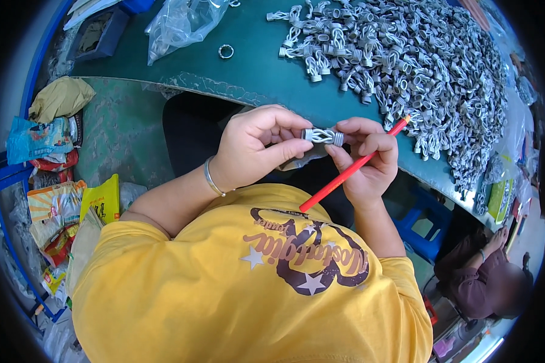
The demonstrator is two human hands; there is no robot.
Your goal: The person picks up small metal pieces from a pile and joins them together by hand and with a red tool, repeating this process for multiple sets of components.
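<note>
A small grey metal piece (322, 137), made of looped strands between two ridged collars, is held level in front of the wearer's chest, near the edge of a teal table (254, 69). Its left collar is pinched between the thumb and forefinger of the left hand (251, 142), on whose wrist a silver bangle (209, 176) is worn. Its right collar is gripped by the thumb and forefinger of the right hand (369, 166), and a long red pencil (345, 173) is carried slantwise among that hand's fingers. A yellow T-shirt (194, 278) with a dark printed design is seen from above, below the hands. The right half of the tabletop is covered by a large heap of similar metal pieces (430, 72). Farther left on it, a single metal ring (226, 51) is set apart, near a clear plastic bag (184, 30) and a blue-grey bin (100, 36). Colourful packets (57, 202) are crowded along the left side. At lower right, a blue stool (424, 224) is partly hidden under the table, and another person (475, 284) in dark clothing appears to be seated, though that corner is bent by the lens.
</note>
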